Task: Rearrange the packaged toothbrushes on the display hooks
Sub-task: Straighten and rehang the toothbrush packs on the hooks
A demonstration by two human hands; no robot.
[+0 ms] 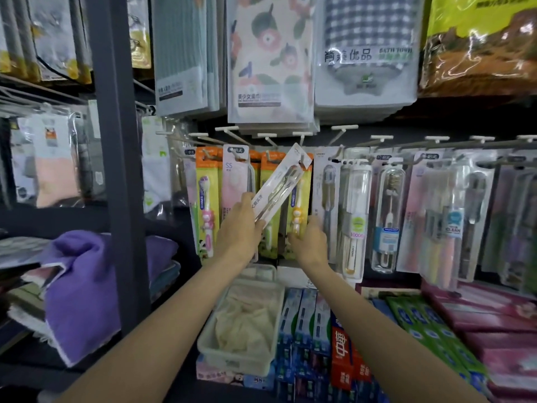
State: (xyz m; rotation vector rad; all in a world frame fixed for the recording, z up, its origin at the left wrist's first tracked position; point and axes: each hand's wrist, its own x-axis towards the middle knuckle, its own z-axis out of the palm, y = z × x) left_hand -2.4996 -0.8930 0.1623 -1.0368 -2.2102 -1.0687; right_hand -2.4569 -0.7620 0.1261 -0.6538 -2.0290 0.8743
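In the head view, two bare arms are reaching up to a wall of hooks (302, 135) full of toothbrush packs.

The left hand (241, 219) is pinching the bottom end of a white pack (279, 184). The fingers are curling round its lower edge. The pack is leaning, with its top up to the right and its bottom down to the left. Its top hole is sitting right at the tip of one hook, so it looks like the pack is going on or coming off there. I cannot tell which. Tilting it is probably making the hole line up with the hook tip.

The right hand (309, 237) is holding the bottom of the yellow pack (297, 216) that is hanging just behind the white one. The fingers are bending round it. I think this hand is keeping the hanging packs steady, so they are not swinging in the way.

The two hands are near each other but not touching.

A pink pack (207, 199) is hanging to the left. Clear tube packs (388, 216) are hanging to the right. Towels in bags (270, 59) are hanging above. A tub (244, 321) and toothpaste boxes (305, 324) are sitting on the shelf below. A purple towel (84, 283) is lying on the left.
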